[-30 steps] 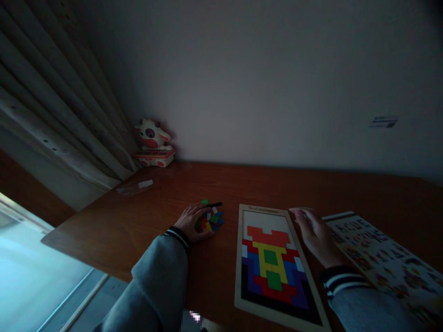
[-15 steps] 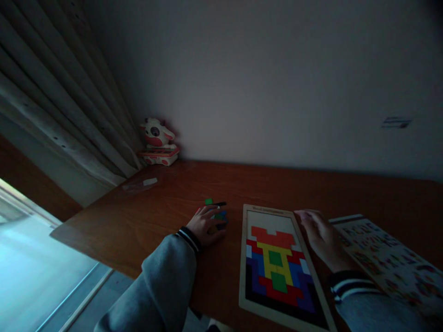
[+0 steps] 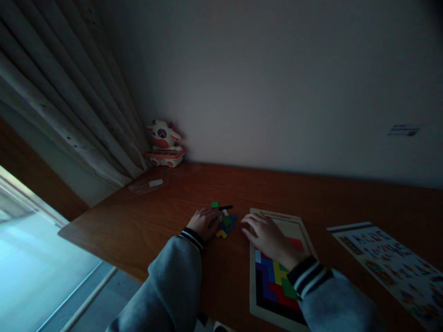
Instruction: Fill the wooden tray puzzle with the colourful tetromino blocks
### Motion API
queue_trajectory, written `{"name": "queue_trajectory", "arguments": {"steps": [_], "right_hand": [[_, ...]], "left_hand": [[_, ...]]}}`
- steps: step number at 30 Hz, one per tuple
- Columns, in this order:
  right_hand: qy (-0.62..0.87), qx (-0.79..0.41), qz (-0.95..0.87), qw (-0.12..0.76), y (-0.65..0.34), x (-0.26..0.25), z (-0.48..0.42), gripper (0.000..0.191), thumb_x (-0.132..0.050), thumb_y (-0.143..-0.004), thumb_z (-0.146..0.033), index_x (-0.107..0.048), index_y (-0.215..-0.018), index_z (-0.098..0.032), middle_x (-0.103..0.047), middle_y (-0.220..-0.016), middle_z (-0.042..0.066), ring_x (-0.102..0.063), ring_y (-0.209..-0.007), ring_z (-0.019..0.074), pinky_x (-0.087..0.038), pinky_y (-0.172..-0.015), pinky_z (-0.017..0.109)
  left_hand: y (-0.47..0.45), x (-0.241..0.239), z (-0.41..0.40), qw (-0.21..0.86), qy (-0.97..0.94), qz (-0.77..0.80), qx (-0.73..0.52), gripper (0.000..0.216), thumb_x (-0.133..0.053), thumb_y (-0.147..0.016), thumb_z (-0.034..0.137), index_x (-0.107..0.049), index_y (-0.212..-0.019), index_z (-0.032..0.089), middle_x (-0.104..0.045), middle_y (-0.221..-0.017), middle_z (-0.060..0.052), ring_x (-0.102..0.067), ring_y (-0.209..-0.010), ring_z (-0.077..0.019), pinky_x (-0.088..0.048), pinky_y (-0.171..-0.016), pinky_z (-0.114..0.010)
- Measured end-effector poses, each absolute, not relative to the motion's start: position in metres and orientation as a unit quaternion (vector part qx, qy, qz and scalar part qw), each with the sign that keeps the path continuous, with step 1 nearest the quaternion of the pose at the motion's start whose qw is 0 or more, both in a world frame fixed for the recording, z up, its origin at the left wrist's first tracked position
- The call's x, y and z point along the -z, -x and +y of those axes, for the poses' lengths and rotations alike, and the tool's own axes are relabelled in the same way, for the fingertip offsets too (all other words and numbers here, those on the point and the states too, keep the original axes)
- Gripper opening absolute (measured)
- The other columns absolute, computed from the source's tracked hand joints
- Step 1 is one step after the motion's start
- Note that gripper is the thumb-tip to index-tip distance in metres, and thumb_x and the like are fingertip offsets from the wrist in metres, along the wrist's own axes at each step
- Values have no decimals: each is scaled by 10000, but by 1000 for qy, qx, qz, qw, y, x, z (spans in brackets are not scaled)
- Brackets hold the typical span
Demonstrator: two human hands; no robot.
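A small pile of coloured puzzle blocks (image 3: 226,221) lies on the wooden table, with green, black, white, blue and yellow pieces showing. Touching its left side is my left hand (image 3: 206,223), fingers spread low over the pieces; no piece can be seen gripped in it. My right hand (image 3: 268,234) hovers over the wooden puzzle board (image 3: 253,290), thumb apart from the fingers and nothing visible in them. Its fingertips reach past the board's left rim toward the pile. Coloured blocks fill the lower part of the board, and my hand and sleeve hide much of it.
A printed pattern sheet (image 3: 391,267) lies right of the board. At the back left stands a cow-shaped toy (image 3: 164,144), with a clear plastic wrapper (image 3: 140,188) in front of it. The wall (image 3: 277,92) borders the table's far edge; a curtain (image 3: 69,101) hangs on the left.
My right hand has moved left from beside the board to over it, near the pile. My left hand has drawn back slightly, uncovering more pieces. The view has shifted a little.
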State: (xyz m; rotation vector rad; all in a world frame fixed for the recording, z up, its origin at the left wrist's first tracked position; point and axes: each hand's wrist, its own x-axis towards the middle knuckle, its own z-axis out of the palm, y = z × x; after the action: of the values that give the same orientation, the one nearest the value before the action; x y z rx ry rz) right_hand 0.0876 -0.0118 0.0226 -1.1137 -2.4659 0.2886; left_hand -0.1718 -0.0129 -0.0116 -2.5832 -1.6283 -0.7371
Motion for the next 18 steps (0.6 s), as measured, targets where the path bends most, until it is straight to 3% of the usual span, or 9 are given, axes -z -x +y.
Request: {"name": "queue_trajectory", "arguments": {"steps": [3,6,13,18], "right_hand": [[445,-121,-869,179,-56,-16,-4,317,-627,-895,-270,-650,-1202,-193,-655,-1212,121,-574,-1151,290,-422,-989,443],[469,-130,-856,175,-45,-9,6,318,-674,-862,-297,-678,-1165,-199,-641,-1209,131,-565,-1152,320,-401,-985,475],[496,-194,-824,195,-44,-8,15,312,-800,-726,-316,-685,-987,-192,-683,-1071,94,-613,-1068,292,-431,-918,422],[486,-260,-802,232,-43,-10,14,309,-779,-717,-218,-633,-988,-195,-717,-916,45,-667,-847,212,-488,-748,329]], "left_hand": [[177,17,-9,-13,829,-504,244,376,-499,-893,168,-657,-1231,215,-721,-1150,-97,-664,-1032,-267,-529,-923,-437],[183,23,-4,-20,821,-509,260,403,-481,-882,126,-652,-1243,181,-718,-1156,-112,-648,-1066,-271,-526,-939,-436],[181,16,-9,-11,782,-571,248,375,-643,-860,382,-686,-1197,224,-703,-1206,-90,-617,-1120,-307,-485,-977,-477],[177,10,-13,-10,763,-591,261,317,-637,-863,359,-708,-1148,241,-717,-1175,-72,-640,-1085,-285,-494,-956,-441]]}}
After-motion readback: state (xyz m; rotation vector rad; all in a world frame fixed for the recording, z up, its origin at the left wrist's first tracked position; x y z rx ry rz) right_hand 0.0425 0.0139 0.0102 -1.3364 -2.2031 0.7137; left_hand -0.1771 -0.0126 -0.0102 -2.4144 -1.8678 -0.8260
